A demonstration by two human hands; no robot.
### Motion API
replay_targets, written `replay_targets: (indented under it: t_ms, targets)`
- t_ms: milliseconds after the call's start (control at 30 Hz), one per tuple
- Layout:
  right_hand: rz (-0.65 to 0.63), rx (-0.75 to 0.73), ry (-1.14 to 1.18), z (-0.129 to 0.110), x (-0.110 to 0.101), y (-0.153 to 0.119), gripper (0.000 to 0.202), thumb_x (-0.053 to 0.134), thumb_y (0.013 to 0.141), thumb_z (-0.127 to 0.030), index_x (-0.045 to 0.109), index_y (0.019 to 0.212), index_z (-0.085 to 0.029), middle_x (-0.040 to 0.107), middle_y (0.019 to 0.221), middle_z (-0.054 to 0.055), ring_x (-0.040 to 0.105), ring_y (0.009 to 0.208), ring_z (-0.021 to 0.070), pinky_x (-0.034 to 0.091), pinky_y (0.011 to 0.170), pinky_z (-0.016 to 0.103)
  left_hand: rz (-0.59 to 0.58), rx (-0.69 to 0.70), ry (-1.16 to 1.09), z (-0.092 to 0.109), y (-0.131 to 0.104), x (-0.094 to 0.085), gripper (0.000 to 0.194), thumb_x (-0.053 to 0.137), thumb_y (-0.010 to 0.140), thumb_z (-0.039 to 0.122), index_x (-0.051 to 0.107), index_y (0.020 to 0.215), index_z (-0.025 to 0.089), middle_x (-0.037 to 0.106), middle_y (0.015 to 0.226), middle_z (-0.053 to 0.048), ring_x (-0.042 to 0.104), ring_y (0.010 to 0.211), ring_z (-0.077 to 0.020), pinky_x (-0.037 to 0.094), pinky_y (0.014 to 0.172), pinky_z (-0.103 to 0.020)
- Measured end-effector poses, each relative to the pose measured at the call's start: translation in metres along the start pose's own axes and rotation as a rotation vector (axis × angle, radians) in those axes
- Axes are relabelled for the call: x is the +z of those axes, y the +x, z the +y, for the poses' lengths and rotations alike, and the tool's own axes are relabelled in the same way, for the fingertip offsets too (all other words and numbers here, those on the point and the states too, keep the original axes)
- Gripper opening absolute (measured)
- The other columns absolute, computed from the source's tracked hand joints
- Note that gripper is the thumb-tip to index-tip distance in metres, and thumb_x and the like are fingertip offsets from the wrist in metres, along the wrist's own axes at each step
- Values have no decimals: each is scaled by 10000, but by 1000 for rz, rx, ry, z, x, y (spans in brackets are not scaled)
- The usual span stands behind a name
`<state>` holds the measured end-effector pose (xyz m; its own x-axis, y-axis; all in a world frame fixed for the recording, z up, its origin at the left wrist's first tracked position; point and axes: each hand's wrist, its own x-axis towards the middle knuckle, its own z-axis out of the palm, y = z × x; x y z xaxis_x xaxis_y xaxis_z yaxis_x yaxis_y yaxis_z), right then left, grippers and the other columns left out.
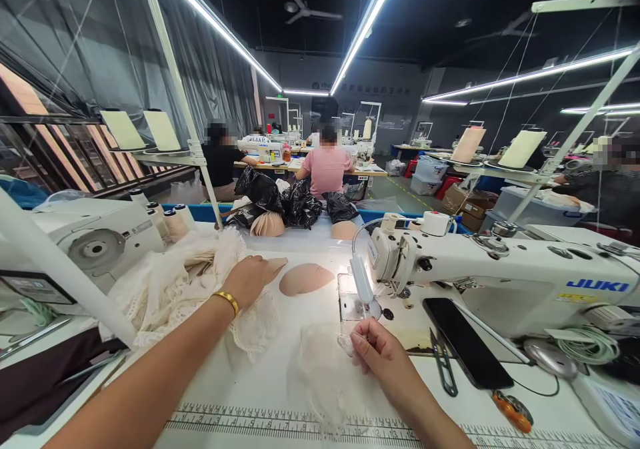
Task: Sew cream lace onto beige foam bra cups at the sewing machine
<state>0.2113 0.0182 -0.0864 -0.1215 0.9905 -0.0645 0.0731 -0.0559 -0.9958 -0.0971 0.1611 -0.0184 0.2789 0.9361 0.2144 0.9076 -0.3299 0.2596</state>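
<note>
My left hand (pixel 246 281), with a gold bangle on its wrist, is closed on a beige bra cup (pixel 276 268) beside the lace pile; its fingertips are partly hidden. Just right of it a second beige bra cup (pixel 306 280) lies on the white table. Thumb and fingers of my right hand (pixel 374 348) pinch the upper right edge of a sheer cream lace piece (pixel 325 372), which spreads flat toward the printed ruler. That hand is just in front of the sewing machine's needle area (pixel 364 306). A heap of cream lace (pixel 175 272) sits left of my left hand.
The JUKI sewing machine (pixel 500 269) fills the right side. Near it lie thread snips (pixel 443 364), a black phone (pixel 467 342) and an orange-and-black item (pixel 513 410). Black plastic bags (pixel 300 202) and stacked cups (pixel 267 224) stand behind. Thread cones (pixel 177 221) are at left. Co-workers sit farther off.
</note>
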Motion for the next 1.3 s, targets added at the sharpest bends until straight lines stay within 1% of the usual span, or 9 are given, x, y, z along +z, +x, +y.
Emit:
replay_targets:
  t_ms: [267, 433, 567, 667, 933, 1033, 1133, 1200, 1300]
  targets:
    - [-24, -25, 47, -2, -3, -1, 378, 634, 947, -590, 597, 910, -215, 653, 758, -8, 537, 708, 167, 415, 692, 300, 55, -15, 8, 6, 12, -5, 131, 574, 838, 280, 539, 721, 232, 605, 696, -81, 604, 809, -299, 427, 806, -391]
    - [8, 7, 76, -8, -5, -1, 377, 669, 916, -582, 629, 923, -207, 694, 777, 3, 545, 685, 162, 407, 680, 296, 116, -105, -159, 33, -9, -23, 120, 508, 852, 344, 516, 848, 224, 652, 780, -44, 600, 769, -233, 455, 697, -319]
    - [10, 35, 109, -11, -5, 0, 447, 646, 916, -652, 640, 915, -205, 723, 791, 11, 551, 633, 148, 408, 674, 292, -344, -37, -720, 79, -48, -27, 192, 601, 757, 342, 560, 888, 207, 631, 802, 8, 586, 718, -171, 409, 616, -241]
    - [33, -10, 142, -10, -4, -1, 584, 550, 928, -753, 686, 1019, -192, 687, 795, 15, 570, 632, 151, 425, 690, 304, -625, -52, -875, 105, -62, -18, 182, 613, 679, 258, 570, 845, 196, 587, 748, 28, 509, 665, -143, 315, 580, -228]
    - [65, -202, 8, -9, 4, -7, 355, 706, 903, -549, 690, 1071, -236, 444, 773, -42, 511, 721, 161, 469, 668, 287, -619, -50, -775, 111, -43, -2, 189, 626, 645, 252, 570, 814, 192, 546, 653, 45, 506, 616, -162, 319, 558, -254]
    - [68, -258, -155, -21, 7, -13, 235, 654, 946, -402, 683, 1115, -241, 459, 768, -44, 492, 713, 154, 440, 688, 292, -575, 22, -780, 113, -44, -11, 303, 708, 729, 350, 649, 978, 187, 705, 978, -59, 641, 937, -257, 473, 774, -330]
    - [-7, -324, -300, -39, 7, -23, 238, 626, 957, -310, 661, 1184, -252, 532, 760, -43, 518, 718, 154, 425, 698, 290, -646, 246, -846, 119, -45, -16, 594, 798, 767, 470, 628, 1292, 248, 595, 1432, -101, 509, 1340, -335, 413, 1081, -427]
    - [-63, -372, -354, -50, 4, -27, 259, 616, 962, -273, 646, 1219, -271, 584, 784, -39, 545, 731, 153, 427, 691, 281, -772, 426, -896, 122, -44, -15, 669, 843, 733, 471, 598, 1320, 261, 602, 1402, -86, 510, 1334, -334, 398, 1112, -442]
    - [-90, -417, -417, -64, -5, -28, 281, 612, 967, -235, 639, 1240, -293, 620, 808, -36, 579, 740, 149, 444, 668, 264, -829, 468, -821, 121, -40, -11, 511, 831, 702, 425, 600, 1113, 226, 632, 1045, -20, 596, 1012, -246, 492, 885, -351]
